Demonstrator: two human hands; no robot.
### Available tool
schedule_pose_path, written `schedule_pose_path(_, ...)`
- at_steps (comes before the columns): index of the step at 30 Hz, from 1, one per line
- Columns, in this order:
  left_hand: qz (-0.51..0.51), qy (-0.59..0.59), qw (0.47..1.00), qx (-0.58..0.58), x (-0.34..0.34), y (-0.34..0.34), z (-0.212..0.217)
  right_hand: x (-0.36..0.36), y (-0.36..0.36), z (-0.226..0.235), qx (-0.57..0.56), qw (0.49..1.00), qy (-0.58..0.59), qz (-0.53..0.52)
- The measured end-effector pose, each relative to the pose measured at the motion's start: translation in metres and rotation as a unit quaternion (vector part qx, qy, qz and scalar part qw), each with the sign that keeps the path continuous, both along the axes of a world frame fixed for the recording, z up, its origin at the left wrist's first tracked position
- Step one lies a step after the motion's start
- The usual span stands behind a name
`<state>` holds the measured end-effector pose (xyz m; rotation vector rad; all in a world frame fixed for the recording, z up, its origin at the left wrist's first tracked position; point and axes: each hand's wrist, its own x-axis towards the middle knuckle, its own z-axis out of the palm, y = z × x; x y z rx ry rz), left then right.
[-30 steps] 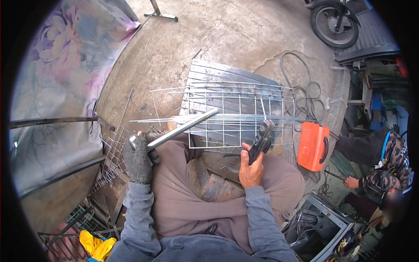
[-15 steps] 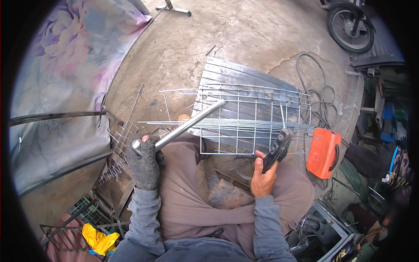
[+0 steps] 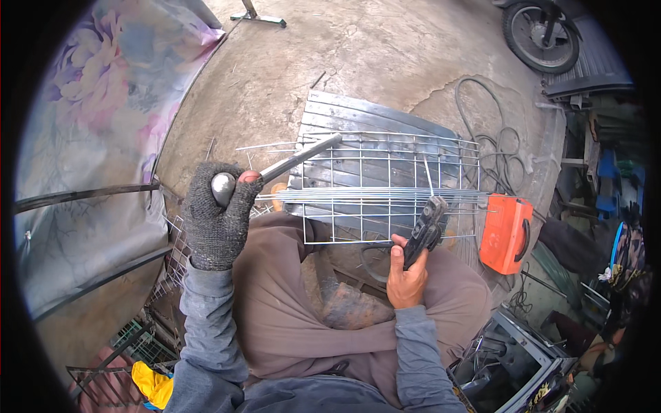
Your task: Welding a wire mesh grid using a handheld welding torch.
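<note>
My left hand [image 3: 219, 224], in a dark grey fingerless glove, is closed around a silver metal rod [image 3: 303, 157]. The rod slants up to the right, and its far end is over the left part of a wire grid [image 3: 389, 224]. Bare, my right hand [image 3: 407, 281] grips a black welding electrode holder [image 3: 425, 230]. A thin pale welding electrode [image 3: 427, 173] sticks up from its jaw, above the grid. Several thin straight wires [image 3: 330, 195] lie side by side across the grid. Beneath them is a grey slatted metal panel [image 3: 330, 109] on the ground.
An orange box [image 3: 506, 237] with a black handle stands right of the grid, near a coiled cable [image 3: 506, 155]. A flowered sheet [image 3: 103, 103] hangs at the left. A motorcycle wheel [image 3: 540, 38] is at the far right, a metal frame [image 3: 513, 358] at the near right.
My left hand has risen, and the rod now points more toward me to the left. My right hand still holds the electrode holder over the grid. The whole view has shifted slightly.
</note>
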<state>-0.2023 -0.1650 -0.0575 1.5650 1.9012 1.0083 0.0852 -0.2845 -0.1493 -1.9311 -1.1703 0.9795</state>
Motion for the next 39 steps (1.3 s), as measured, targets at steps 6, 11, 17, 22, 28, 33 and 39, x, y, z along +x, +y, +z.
schedule_pose_path(6, -0.047, 0.061, 0.997, 0.021, 0.010, 0.002, 0.006, 0.004, 0.000, 0.000, 0.010, 1.000, 0.016, -0.009)
schedule_pose_path(11, -0.064, 0.069, 0.995, 0.046, 0.007, 0.006, 0.013, 0.003, 0.001, 0.000, 0.013, 1.000, 0.015, -0.010)
schedule_pose_path(17, -0.039, 0.052, 0.996, 0.063, 0.006, 0.002, 0.018, 0.005, -0.001, -0.001, 0.005, 1.000, 0.019, -0.012)
schedule_pose_path(22, -0.038, 0.087, 0.985, 0.141, 0.000, -0.009, 0.011, 0.003, -0.001, -0.003, 0.012, 1.000, 0.018, -0.009)
schedule_pose_path(28, -0.032, 0.077, 0.992, 0.092, -0.003, -0.021, 0.003, 0.002, 0.000, -0.002, 0.012, 0.999, 0.025, -0.018)
schedule_pose_path(33, -0.030, 0.091, 0.994, 0.057, -0.005, -0.026, -0.003, 0.001, 0.001, 0.000, 0.021, 0.999, 0.014, -0.019)
schedule_pose_path(39, -0.033, 0.098, 0.992, 0.079, -0.004, -0.022, -0.002, 0.001, 0.001, 0.000, 0.016, 1.000, 0.009, -0.017)
